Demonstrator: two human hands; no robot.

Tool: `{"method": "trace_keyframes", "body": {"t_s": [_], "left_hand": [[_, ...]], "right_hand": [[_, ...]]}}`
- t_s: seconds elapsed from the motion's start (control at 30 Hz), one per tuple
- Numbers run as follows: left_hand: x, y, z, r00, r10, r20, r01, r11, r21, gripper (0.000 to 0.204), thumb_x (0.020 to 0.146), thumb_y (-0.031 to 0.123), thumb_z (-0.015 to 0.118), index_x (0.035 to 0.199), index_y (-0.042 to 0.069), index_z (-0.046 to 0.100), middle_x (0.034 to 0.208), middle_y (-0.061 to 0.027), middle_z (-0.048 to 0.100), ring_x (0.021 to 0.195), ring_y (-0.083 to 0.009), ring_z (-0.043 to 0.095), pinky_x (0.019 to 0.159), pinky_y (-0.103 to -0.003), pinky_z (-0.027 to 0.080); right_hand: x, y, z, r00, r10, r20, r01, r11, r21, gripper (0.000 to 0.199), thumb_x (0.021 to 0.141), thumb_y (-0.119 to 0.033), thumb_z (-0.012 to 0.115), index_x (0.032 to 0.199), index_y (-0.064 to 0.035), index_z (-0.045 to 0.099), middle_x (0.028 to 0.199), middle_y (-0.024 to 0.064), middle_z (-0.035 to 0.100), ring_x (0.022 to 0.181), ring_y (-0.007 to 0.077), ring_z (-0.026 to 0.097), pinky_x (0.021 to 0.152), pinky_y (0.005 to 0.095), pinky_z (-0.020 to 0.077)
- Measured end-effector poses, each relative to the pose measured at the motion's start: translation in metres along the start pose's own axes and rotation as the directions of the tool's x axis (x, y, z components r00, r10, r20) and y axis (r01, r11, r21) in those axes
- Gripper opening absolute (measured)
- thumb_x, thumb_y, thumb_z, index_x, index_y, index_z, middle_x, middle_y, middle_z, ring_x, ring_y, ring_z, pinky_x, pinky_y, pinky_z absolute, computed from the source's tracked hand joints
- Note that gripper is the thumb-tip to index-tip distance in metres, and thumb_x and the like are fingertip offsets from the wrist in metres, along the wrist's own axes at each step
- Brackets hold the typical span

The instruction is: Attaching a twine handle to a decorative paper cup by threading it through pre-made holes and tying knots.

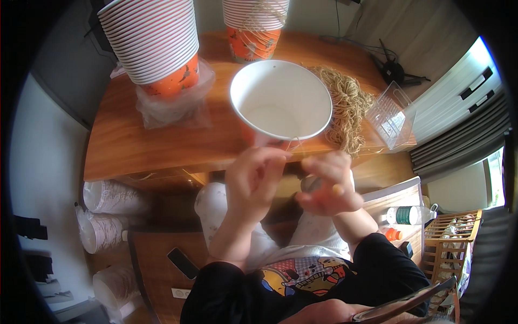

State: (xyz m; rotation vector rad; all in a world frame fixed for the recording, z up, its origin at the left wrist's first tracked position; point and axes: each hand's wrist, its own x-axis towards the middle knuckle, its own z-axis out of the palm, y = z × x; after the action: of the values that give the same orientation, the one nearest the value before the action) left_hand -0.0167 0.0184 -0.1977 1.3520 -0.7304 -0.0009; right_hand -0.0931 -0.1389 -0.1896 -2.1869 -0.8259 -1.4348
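wooden table [135, 146] is laden with two cup stacks [154, 40] | white paper cup [280, 100] is held tilted above the table's near edge by the closed left hand [253, 175] | twine bundle [348, 105] is lying beside it | right hand [329, 183] is pinched shut, what it holds cannot be told

cup stacks [154, 40] | clear plastic box [389, 116] | water bottle [408, 215] | phone [183, 263]

The tops of both cup stacks, the left stack [154, 40] and the right stack [254, 21], get chopped off by the upper edge. The lower wall of the white paper cup [280, 100] is covered by the left hand [253, 178]. Whatever's pinched in the right hand [329, 186] is blurred and can't be made out. The phone [183, 263] is partly tucked behind the arm.
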Motion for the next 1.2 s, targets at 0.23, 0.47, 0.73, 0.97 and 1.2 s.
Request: {"method": "trace_keyframes", "body": {"t_s": [0.23, 0.47, 0.73, 0.97, 1.2], "left_hand": [[0.005, 0.0, -0.011, 0.93, -0.279, 0.238, 0.349, 0.872, -0.344, 0.017, 0.092, 0.021, 0.064, 0.094, 0.004, 0.066, 0.088, 0.0015, 0.065, 0.072, -0.0031, 0.049, 0.063, -0.02, 0.038], [0.009, -0.008, -0.028, 0.925, -0.264, 0.272, 0.338, 0.899, -0.278, 0.02, 0.091, 0.024, 0.068, 0.094, 0.004, 0.064, 0.09, 0.0005, 0.066, 0.077, -0.0024, 0.053, 0.066, -0.019, 0.039], [0.008, -0.022, -0.033, 0.943, -0.252, 0.216, 0.292, 0.939, -0.18, 0.014, 0.093, 0.013, 0.065, 0.098, 0.0, 0.064, 0.092, -0.0018, 0.067, 0.086, -0.0061, 0.058, 0.08, -0.022, 0.046], [0.01, -0.021, -0.029, 0.935, -0.215, 0.28, 0.262, 0.955, -0.14, 0.015, 0.092, 0.013, 0.067, 0.098, 0.0, 0.064, 0.091, -0.0001, 0.065, 0.078, -0.0026, 0.054, 0.071, -0.019, 0.043], [0.009, -0.015, -0.028, 0.962, -0.194, 0.19, 0.217, 0.97, -0.106, 0.012, 0.092, 0.012, 0.067, 0.096, 0.001, 0.063, 0.086, 0.0046, 0.061, 0.071, -0.0001, 0.045, 0.065, -0.016, 0.037]], "right_hand": [[-0.023, -0.017, 0.017, 0.981, 0.168, 0.099, -0.184, 0.966, 0.182, 0.072, 0.071, -0.016, 0.084, 0.126, -0.011, 0.038, 0.119, 0.0195, 0.063, 0.097, 0.0316, 0.063, 0.076, 0.0415, 0.0454], [-0.038, -0.023, 0.026, 0.803, 0.595, 0.022, -0.596, 0.802, 0.041, 0.039, 0.074, -0.002, 0.076, 0.106, -0.0043, 0.054, 0.101, 0.0144, 0.061, 0.088, 0.0283, 0.059, 0.076, 0.0301, 0.0461], [-0.042, -0.025, 0.036, 0.42, 0.796, 0.436, -0.723, 0.003, 0.691, 0.027, 0.094, -0.008, 0.061, 0.117, -0.0038, 0.046, 0.097, 0.0065, 0.059, 0.089, 0.0136, 0.056, 0.077, 0.0265, 0.0448], [-0.036, -0.024, 0.034, 0.332, 0.726, 0.603, -0.736, -0.201, 0.646, 0.03, 0.096, -0.006, 0.057, 0.123, -0.0035, 0.043, 0.089, 0.0034, 0.057, 0.085, 0.0092, 0.055, 0.074, 0.023, 0.045], [-0.046, -0.03, 0.041, 0.332, 0.835, 0.439, -0.791, -0.008, 0.612, 0.033, 0.095, -0.005, 0.059, 0.124, -0.005, 0.043, 0.077, -0.0014, 0.052, 0.07, 0.0052, 0.049, 0.062, 0.019, 0.0393]]}}
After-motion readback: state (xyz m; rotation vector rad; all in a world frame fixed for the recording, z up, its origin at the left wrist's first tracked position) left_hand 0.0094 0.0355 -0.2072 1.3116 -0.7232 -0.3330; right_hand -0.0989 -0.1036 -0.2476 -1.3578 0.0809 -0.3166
